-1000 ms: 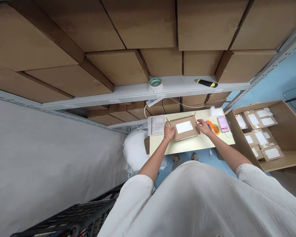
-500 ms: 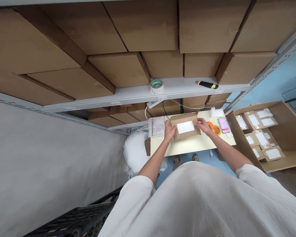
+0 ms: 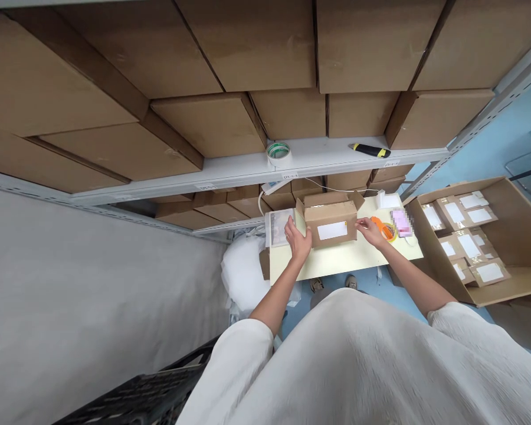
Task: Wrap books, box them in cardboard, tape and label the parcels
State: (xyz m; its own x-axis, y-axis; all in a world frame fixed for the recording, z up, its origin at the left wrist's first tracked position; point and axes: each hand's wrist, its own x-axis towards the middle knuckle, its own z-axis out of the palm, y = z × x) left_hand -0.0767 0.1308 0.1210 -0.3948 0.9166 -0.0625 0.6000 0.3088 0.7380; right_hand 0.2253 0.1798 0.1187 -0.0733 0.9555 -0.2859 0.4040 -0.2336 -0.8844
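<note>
A small brown cardboard box [image 3: 330, 219] with a white label on its near face stands upright on a pale yellow table [image 3: 345, 260]. Its top flaps are spread apart. My left hand [image 3: 298, 238] presses against the box's left side, fingers wrapped round the edge. My right hand [image 3: 370, 229] touches the box's right side with the fingers curled. Left of the box lies a clear plastic packet [image 3: 279, 226].
An orange tape dispenser [image 3: 384, 228] and a pink item [image 3: 400, 222] lie right of the box. A large carton [image 3: 513, 236] of labelled parcels stands at the right. A tape roll [image 3: 278, 151] and a yellow-black cutter [image 3: 370, 150] rest on the shelf. Black crate [image 3: 137, 395] at lower left.
The box was lying flat with its label up; it has been tipped upright, label facing me, and its top flaps now stand open. Both hands stayed on its sides.
</note>
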